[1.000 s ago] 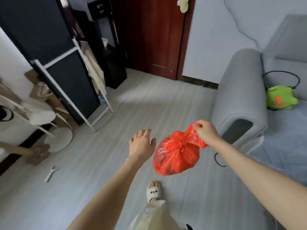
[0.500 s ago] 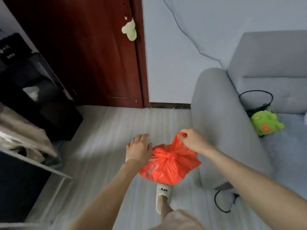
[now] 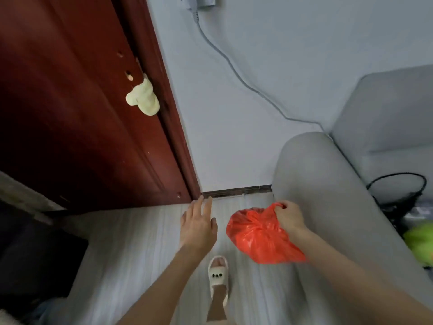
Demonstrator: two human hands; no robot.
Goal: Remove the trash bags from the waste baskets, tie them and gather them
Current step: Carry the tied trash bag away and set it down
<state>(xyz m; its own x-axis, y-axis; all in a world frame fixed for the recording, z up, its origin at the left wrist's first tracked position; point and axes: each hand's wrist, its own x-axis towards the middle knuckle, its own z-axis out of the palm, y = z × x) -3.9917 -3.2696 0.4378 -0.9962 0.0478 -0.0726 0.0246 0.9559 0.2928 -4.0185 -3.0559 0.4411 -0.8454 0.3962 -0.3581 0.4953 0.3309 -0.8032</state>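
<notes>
Right hand (image 3: 289, 218) pinches our knotted red plastic trash bag (image 3: 260, 238) by its top, bag hanging below the grip; left hand (image 3: 198, 227) beside it, fingers spread, holding nothing.

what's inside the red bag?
Can't tell. The red bag is opaque and bulging; the right hand grips its gathered top. Contents are covered. Under it: light floor.

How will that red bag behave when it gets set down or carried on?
The red bag is probably floppy: its thin plastic is crumpled and sags below the right hand. It seems light, hanging from a one-handed pinch. It would likely slump, not roll.
</notes>
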